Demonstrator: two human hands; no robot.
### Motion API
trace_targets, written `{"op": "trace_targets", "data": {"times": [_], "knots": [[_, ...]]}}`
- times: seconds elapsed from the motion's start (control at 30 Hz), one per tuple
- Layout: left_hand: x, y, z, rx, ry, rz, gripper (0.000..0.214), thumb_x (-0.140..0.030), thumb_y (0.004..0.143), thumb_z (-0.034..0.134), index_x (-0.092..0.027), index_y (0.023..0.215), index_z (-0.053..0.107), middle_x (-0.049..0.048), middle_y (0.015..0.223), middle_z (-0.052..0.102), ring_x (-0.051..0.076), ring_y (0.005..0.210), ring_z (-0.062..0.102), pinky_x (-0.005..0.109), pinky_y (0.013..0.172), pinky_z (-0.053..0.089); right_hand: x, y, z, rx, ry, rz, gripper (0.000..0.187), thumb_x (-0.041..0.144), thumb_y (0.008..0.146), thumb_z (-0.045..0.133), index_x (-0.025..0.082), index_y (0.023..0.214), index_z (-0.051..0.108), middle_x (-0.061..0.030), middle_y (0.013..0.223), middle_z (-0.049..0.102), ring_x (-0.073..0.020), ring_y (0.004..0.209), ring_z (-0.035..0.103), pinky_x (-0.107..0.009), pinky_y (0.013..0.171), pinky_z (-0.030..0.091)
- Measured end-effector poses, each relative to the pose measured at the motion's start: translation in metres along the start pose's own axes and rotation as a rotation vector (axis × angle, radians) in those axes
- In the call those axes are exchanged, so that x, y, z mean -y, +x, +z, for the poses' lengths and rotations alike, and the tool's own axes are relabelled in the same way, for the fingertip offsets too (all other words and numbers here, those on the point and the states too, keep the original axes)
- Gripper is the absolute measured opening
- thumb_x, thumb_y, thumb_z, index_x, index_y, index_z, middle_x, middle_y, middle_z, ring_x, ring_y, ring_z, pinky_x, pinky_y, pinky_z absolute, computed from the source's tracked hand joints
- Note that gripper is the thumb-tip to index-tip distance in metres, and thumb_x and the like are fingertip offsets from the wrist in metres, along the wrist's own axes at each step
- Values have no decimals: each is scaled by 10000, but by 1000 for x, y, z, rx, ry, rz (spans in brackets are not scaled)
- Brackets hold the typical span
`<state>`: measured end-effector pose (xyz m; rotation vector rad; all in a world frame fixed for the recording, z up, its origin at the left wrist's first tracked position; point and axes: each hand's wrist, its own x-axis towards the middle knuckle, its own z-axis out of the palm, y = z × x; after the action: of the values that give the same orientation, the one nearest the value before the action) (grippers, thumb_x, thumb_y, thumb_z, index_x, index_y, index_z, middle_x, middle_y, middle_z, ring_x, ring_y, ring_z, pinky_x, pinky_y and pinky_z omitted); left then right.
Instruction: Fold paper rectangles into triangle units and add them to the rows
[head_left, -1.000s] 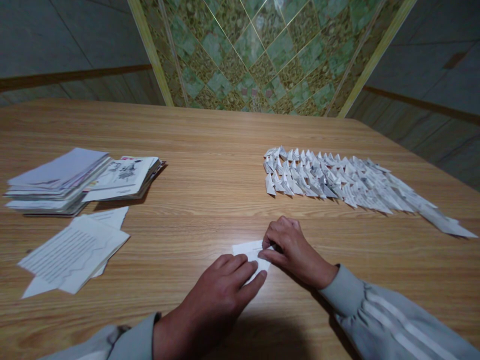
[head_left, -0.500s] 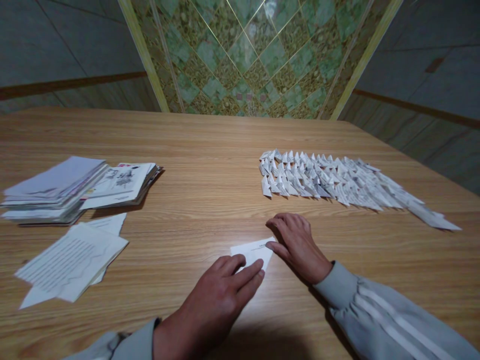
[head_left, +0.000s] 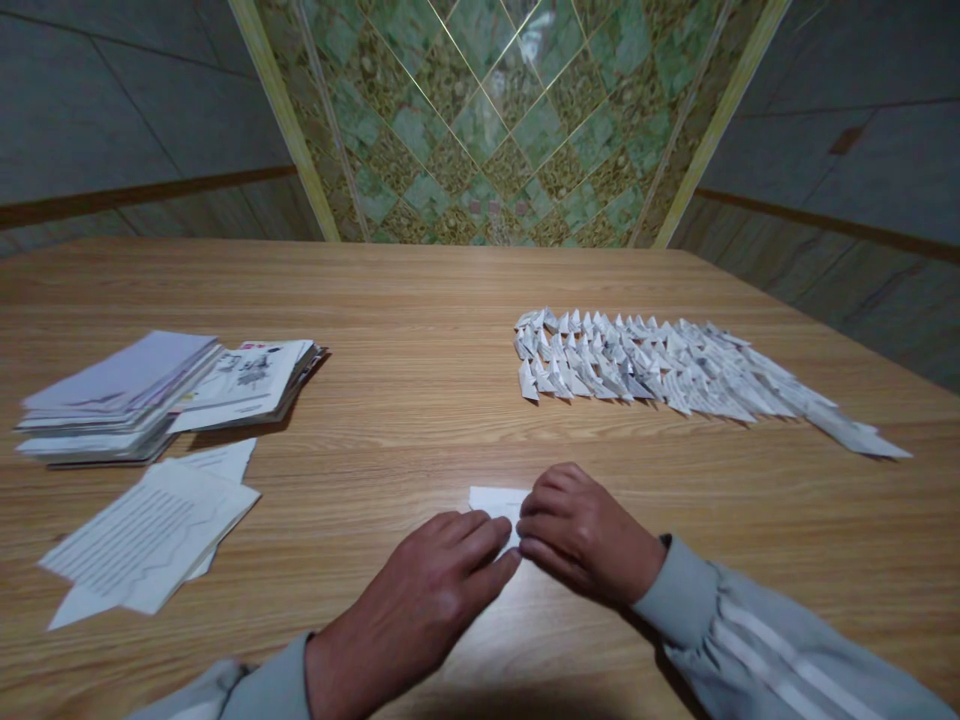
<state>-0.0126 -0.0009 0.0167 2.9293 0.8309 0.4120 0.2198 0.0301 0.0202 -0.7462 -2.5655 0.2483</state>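
A small piece of white paper (head_left: 496,497) lies on the wooden table in front of me, its lower and right parts covered by my fingers. My left hand (head_left: 424,590) is closed on its near left side, fingers bent together with the thumb close below. From the right, my right hand (head_left: 589,530) grips the paper's right end, fingers curled and thumb drawn in. The fingertips of both hands nearly meet over the sheet. Beyond them, several rows of small folded paper pieces with pointed tips (head_left: 600,365) stretch away to the right.
At the left rests a thick stack of papers (head_left: 120,380), with a printed booklet or sheaf (head_left: 247,385) beside it. Loose sheets with printed lines (head_left: 150,525) overlap nearer to me. A tiled wall (head_left: 480,130) rises behind the table's far edge (head_left: 420,245).
My right hand has come down and left, its spread fingers now closed on the paper. Less of the paper shows. My left hand stays nearly in place. The view has tilted slightly.
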Motion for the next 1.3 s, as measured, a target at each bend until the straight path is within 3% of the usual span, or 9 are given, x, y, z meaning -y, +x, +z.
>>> {"op": "trace_targets", "data": {"times": [0.13, 0.27, 0.47, 0.67, 0.8, 0.9, 1.03, 1.17, 1.3], "knots": [[-2, -3, 6, -35, 24, -4, 254, -234, 1024, 415, -188, 1189, 603, 69, 974, 674, 255, 945, 613, 411, 776, 530, 2, -7, -4, 50, -69, -21, 128, 272, 960, 579, 195, 954, 680, -35, 919, 712, -201, 903, 538, -414, 891, 354], [-2, -5, 5, -63, 39, -18, 273, -235, 1021, 409, -194, 1206, 606, 73, 1042, 688, 277, 995, 616, 425, 782, 546, -8, -14, -16, 40, -32, -25, 111, 291, 946, 610, 212, 953, 687, -21, 1012, 731, -204, 941, 541, -436, 938, 335], [1, -5, 4, -153, 89, -97, 215, -252, 985, 518, -227, 1157, 644, 40, 1181, 695, 297, 1098, 593, 444, 845, 529, -18, -20, -27, 52, -14, -10, 127, 292, 928, 634, 199, 874, 702, -39, 973, 726, -213, 933, 531, -410, 881, 357], [3, 0, 3, -196, 103, -199, 193, -260, 926, 627, -174, 1096, 658, 67, 1139, 714, 277, 980, 600, 447, 829, 488, 2, -13, -16, 124, -12, -20, 213, 327, 956, 548, 182, 942, 703, -62, 821, 649, -209, 835, 527, -412, 856, 374], [2, 2, 3, -153, 108, -224, 222, -190, 914, 628, -162, 1134, 633, 81, 1139, 708, 258, 901, 588, 417, 762, 463, 23, -8, -4, 173, 89, -81, 179, 282, 946, 547, 200, 1035, 679, -48, 907, 673, -200, 889, 552, -395, 887, 375], [1, 2, 3, -112, 70, -209, 186, -178, 926, 614, -175, 1111, 633, 71, 1100, 709, 242, 890, 583, 395, 760, 452, 24, -6, -3, 108, 148, -135, 169, 242, 966, 532, 208, 1053, 672, -29, 853, 685, -185, 858, 554, -372, 856, 380], [4, 2, 3, -110, 54, -173, 192, -201, 939, 612, -179, 1129, 624, 63, 1128, 704, 243, 928, 583, 400, 789, 450, 8, -6, -10, -53, 110, 5, 165, 261, 982, 550, 198, 1046, 688, -45, 835, 691, -184, 808, 534, -349, 767, 382], [4, 2, 4, -99, 63, -179, 206, -209, 947, 597, -173, 1148, 625, 72, 1127, 707, 246, 918, 595, 415, 788, 467, 2, -7, -12, 20, 62, 73, 149, 283, 955, 603, 206, 1047, 691, -49, 930, 701, -194, 878, 539, -363, 806, 389], [3, 1, 5, -155, 37, -122, 260, -197, 962, 554, -156, 1214, 603, 92, 1226, 682, 271, 1103, 580, 474, 962, 450, 5, -7, -5, 69, -18, 98, 123, 219, 955, 591, 223, 1032, 686, -25, 975, 712, -191, 936, 557, -419, 985, 367]]}}
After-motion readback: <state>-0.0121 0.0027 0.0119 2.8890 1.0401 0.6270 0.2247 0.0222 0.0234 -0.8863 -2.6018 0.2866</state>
